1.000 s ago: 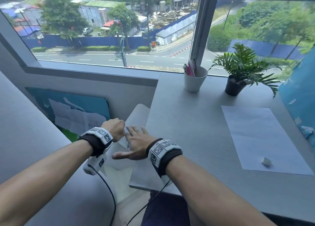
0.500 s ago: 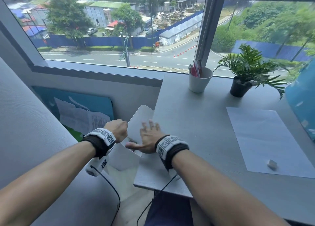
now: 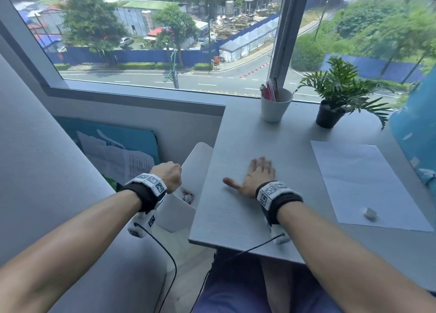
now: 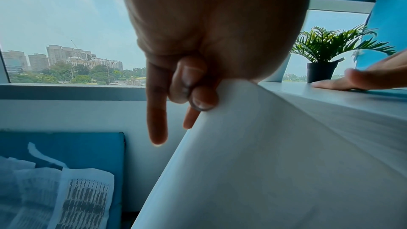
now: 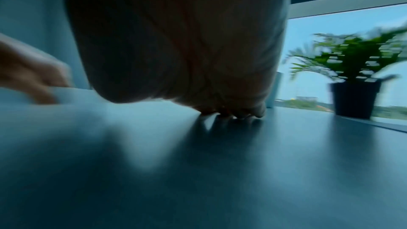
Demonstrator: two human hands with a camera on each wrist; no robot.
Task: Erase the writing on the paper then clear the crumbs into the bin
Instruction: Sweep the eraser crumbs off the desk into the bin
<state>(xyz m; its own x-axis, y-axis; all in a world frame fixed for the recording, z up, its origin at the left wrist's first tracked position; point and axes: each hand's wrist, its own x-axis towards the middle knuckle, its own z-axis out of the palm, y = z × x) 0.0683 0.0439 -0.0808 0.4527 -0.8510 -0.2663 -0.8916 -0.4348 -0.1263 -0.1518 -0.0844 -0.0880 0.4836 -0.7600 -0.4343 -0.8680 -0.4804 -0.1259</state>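
Note:
At the desk's left edge my left hand (image 3: 168,175) grips the rim of a white bin (image 3: 175,216). In the left wrist view its curled fingers (image 4: 198,97) pinch the bin's wall (image 4: 253,154). Some scraps (image 3: 187,195) lie inside the bin. My right hand (image 3: 256,177) lies open and flat on the grey desk (image 3: 236,135), fingers pointing toward the window; in the right wrist view, which is blurred, its fingertips (image 5: 233,114) touch the desktop. A white sheet of paper (image 3: 358,178) lies to its right with a small white eraser (image 3: 370,213) on its near corner. I see no writing or crumbs.
A white cup (image 3: 276,105) holding pens and a potted plant (image 3: 330,114) stand at the desk's far edge by the window. A blue board with papers (image 3: 113,152) leans on the wall beyond the bin. Something blue (image 3: 415,135) borders the desk's right side.
My right hand has slid from above the bin at the desk's left edge rightward onto the desktop. The left hand has kept its grip on the bin's rim.

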